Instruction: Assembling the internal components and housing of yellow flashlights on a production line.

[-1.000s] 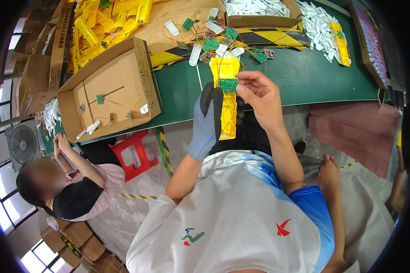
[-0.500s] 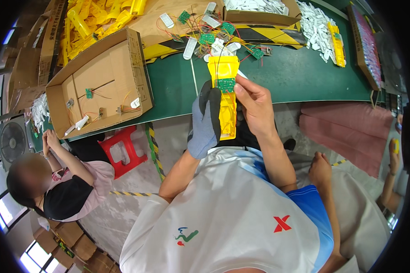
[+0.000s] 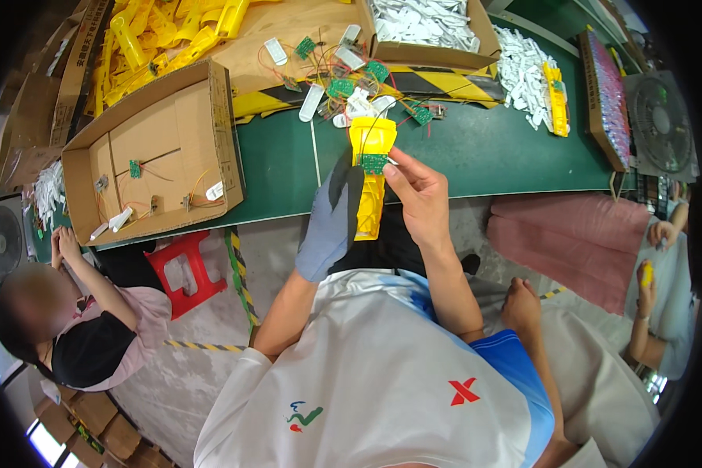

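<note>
My left hand [image 3: 329, 220], in a grey-blue glove with a dark palm, is closed around a long yellow plastic housing [image 3: 374, 134]. The housing points away from me, just over the table's near edge. Across its middle lies a small green circuit board [image 3: 374, 164], with a dark wire arching from the far end. My bare right hand [image 3: 420, 191] pinches at the board's right edge with thumb and forefinger. A small white bit shows between those fingertips; its kind is unclear. Beyond the housing sits a tangle of green boards [image 3: 341, 88], red wires and white plastic covers [image 3: 311, 103].
A cardboard tray [image 3: 230, 148] with a few wired parts stands left. Yellow housings [image 3: 132, 47] fill the far left; a box of white pieces [image 3: 487, 39] stands at the back. Another yellow housing [image 3: 555, 101] lies right. People sit on both sides, by a red stool [image 3: 186, 273].
The whole view has shifted, so the table contents appear further left. Both hands keep nearly the same hold on the housing and board; the right fingertips sit slightly differently at the board's edge.
</note>
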Demonstrator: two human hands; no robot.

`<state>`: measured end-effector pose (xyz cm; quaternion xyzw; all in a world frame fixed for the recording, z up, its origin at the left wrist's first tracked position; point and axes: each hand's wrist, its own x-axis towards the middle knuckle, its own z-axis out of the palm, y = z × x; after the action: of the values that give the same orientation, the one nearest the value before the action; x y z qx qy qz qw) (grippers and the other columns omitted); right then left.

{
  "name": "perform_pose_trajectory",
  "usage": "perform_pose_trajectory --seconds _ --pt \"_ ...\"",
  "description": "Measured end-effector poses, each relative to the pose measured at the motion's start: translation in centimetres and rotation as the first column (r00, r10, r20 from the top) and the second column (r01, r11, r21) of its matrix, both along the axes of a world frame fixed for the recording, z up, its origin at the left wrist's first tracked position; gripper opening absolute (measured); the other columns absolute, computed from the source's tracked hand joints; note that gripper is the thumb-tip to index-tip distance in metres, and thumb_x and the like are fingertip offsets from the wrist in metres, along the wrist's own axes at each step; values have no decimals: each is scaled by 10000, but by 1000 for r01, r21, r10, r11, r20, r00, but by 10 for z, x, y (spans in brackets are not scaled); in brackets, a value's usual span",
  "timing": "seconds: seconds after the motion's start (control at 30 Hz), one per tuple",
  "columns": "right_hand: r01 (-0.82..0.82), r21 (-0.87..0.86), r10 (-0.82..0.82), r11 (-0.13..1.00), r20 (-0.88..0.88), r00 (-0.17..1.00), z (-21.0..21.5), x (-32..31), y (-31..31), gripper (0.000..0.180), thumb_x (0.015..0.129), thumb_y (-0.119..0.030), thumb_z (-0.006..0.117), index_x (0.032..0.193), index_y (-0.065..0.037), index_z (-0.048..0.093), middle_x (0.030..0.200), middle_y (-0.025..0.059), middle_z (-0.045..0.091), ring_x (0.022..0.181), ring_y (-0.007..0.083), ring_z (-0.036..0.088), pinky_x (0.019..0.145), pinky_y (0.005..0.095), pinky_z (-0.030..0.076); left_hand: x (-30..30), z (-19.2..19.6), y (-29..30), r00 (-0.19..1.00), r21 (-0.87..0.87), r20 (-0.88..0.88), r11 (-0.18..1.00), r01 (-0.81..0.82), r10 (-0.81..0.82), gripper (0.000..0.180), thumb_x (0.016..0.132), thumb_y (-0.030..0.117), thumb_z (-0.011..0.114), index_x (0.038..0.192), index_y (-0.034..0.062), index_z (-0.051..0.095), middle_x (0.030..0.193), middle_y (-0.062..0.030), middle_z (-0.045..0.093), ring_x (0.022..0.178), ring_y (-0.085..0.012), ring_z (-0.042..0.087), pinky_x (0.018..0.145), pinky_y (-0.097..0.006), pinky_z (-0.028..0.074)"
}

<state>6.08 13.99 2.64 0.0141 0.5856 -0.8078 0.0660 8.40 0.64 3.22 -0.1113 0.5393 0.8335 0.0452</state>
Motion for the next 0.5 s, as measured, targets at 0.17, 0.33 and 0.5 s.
perform_pose_trajectory --seconds 0.17,0.33,0.5 --pt "-14 10 13 1000 41 999 2 -5 1 358 906 -32 645 1238 82 574 1122 130 660 993 130 625 897 261 494 -14 1 -9 995 -176 -10 980 97 -100 391 966 142 543 1303 -30 445 1047 -87 604 889 -101 544 770 -252 471" --pt "-9 -37 11 999 48 999 3 -14 0 359 896 -31 659 1228 82 582 1109 128 664 981 126 626 882 255 500 -26 9 -1 993 -7 84 997 80 -79 275 946 180 588 1164 18 546 890 -21 592 739 -54 526 614 -229 438" --pt "65 54 -67 996 29 997 -2 -12 -4 327 895 -22 659 1199 87 603 1088 119 667 958 115 619 866 240 498 -28 -19 5 999 -221 -37 975 16 -25 371 908 31 551 1263 -32 461 1073 -116 589 941 -123 554 803 -254 468"
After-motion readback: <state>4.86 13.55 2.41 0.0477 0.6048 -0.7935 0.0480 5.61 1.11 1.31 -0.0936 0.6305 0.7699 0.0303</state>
